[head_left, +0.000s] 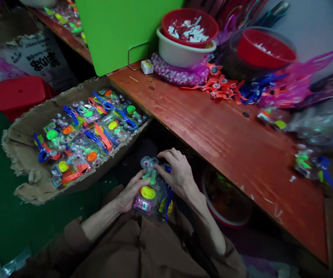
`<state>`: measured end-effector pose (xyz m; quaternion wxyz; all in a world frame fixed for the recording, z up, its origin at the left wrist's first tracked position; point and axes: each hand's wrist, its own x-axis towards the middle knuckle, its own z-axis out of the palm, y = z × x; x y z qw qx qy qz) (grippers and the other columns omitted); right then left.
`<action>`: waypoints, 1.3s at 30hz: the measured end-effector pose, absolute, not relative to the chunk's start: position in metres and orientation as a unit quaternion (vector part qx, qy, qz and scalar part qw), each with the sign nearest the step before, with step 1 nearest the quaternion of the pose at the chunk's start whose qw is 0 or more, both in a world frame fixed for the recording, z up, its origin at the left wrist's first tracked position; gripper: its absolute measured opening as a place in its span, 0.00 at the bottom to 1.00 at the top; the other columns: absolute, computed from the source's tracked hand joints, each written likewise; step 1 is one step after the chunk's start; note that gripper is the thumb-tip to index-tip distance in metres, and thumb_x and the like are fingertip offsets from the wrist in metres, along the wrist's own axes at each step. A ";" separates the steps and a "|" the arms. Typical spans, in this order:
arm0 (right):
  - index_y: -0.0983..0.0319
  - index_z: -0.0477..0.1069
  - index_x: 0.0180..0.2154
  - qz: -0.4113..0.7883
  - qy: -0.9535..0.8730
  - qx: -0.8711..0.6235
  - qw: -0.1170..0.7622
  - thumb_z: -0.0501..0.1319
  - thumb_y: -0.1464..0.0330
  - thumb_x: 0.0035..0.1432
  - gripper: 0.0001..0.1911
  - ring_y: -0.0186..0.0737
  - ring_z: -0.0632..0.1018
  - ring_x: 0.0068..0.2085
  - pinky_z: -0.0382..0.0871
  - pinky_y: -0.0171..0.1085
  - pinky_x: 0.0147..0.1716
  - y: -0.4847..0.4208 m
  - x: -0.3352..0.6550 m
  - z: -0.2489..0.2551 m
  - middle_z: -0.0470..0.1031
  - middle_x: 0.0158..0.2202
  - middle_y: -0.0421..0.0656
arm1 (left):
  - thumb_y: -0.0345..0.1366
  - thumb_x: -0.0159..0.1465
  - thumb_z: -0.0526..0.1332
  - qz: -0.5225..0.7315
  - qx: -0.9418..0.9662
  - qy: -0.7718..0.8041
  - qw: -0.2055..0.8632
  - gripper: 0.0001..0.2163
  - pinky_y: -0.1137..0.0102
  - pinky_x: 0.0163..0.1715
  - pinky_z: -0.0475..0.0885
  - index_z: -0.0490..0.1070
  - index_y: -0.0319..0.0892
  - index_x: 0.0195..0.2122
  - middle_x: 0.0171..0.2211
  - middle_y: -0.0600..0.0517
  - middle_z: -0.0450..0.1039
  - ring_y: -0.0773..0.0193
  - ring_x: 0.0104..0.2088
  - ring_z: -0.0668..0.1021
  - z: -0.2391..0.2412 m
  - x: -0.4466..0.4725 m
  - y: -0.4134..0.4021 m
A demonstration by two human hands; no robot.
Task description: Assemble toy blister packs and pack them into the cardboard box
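Observation:
A clear plastic blister tray (158, 193) of small toys rests at my lap, below the table edge. It carries a yellow and orange oval piece (148, 192), a small purple printed packet (142, 205), a blue strap (169, 200) and a pale green figure with goggle eyes (150, 166). My left hand (130, 193) grips the tray's left side, thumb over the front. At its upper right, my right hand (176, 168) has its fingers bent around the rim, the thumb touching the goggle-eyed figure. The fingers' undersides are hidden.
A torn cardboard box (24, 154) of similar filled trays stands left. On the red-brown table (212, 154) are a red bowl (189, 19) in a white basin (172, 50), orange straps (224, 87) and plastic bags. A green board (117, 34) rises behind; a bucket (227, 216) sits underneath.

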<state>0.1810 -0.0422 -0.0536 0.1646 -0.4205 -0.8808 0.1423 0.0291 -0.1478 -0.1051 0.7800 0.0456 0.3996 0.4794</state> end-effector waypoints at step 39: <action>0.60 0.71 0.44 0.097 -0.964 -0.245 0.039 0.57 0.71 0.67 0.07 0.48 0.72 0.44 0.64 0.45 0.42 -0.006 0.172 -0.024 0.74 0.43 0.48 | 0.37 0.57 0.71 0.475 0.045 0.387 0.789 0.24 0.67 0.43 0.74 0.70 0.44 0.55 0.40 0.49 0.80 0.59 0.40 0.82 -0.105 0.029 -0.148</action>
